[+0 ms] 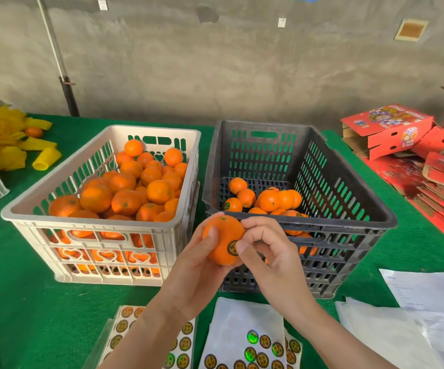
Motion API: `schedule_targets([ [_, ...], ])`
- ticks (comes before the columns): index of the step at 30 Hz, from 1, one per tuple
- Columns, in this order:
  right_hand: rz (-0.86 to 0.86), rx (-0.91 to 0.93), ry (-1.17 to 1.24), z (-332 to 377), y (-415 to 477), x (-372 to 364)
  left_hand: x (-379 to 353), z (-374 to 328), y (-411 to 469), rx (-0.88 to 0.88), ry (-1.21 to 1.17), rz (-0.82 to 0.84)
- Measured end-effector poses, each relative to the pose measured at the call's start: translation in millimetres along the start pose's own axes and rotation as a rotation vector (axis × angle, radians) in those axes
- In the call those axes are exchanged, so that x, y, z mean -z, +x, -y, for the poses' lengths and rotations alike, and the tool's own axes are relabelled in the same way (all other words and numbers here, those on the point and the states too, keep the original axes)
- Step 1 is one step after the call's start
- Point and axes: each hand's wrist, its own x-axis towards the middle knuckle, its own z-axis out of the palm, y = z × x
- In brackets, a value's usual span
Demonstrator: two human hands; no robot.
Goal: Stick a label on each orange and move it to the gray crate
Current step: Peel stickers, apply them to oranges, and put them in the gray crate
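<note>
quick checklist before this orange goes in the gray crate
1. Label on orange: ok, it sits on the peel.
2. Label pressed flat: cannot tell, the right hand thumb covers one edge.
3. Left hand grip: ok, fingers wrap the orange.
4. Room in gray crate: ok, only a low layer of fruit inside.
5. Way to the crate: ok, the orange is held just before its near rim.
</note>
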Motion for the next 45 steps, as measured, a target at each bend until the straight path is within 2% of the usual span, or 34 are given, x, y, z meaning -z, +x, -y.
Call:
schedule_targets([
  [6,-0.092,0.196,-0.184,0,-1,-6,0,-4,-5,-0.03,-0.018,-0.006],
  [9,-0.104,0.098,-0.097,2,-4,-8,-1,-10,-10,-0.055,0.032,-0.002],
  [11,-0.031,0.058,-0.063,3,-5,-8,-1,-14,-11,-0.075,0.101,-0.005],
  [13,0.1,0.129,-0.142,8,2,-11,-4,-22,-11,-0.101,0.185,-0.005],
  [15,0.137,0.26,-0.258,14,20,-14,-9,-38,-3,-0.175,0.397,-0.01],
  [18,0.033,0.361,-0.309,25,73,-10,-10,-75,32,-0.333,0.834,0.033],
  [19,-0.004,0.347,-0.33,28,96,-6,-4,-87,50,-0.384,0.938,-0.025],
  [21,-0.058,0.245,-0.406,21,151,4,17,-108,85,-0.45,1.187,-0.257],
  [22,-0.06,0.152,-0.458,12,179,10,30,-115,100,-0.423,1.362,-0.353],
  [23,-0.035,0.032,-0.511,0,204,17,46,-119,112,-0.324,1.545,-0.41],
  [25,0.077,-0.2,-0.677,-35,241,28,76,-119,126,-0.047,1.894,-0.403],
  [27,0.229,-0.313,-0.947,-78,260,37,98,-113,130,0.117,2.103,-0.338],
  [30,0.397,-0.427,-1.169,-134,274,44,120,-104,132,0.193,2.1,-0.272],
  [32,0.449,-0.494,-1.196,-158,279,48,130,-100,132,0.228,2.038,-0.258],
  [39,0.567,-0.534,-1.317,-208,280,42,137,-99,140,0.317,1.982,-0.255],
  [42,0.562,-0.558,-1.4,-204,278,38,134,-96,143,0.377,1.996,-0.263],
  [45,0.436,-0.377,-1.388,-182,279,29,135,-95,144,0.297,2.046,-0.317],
])
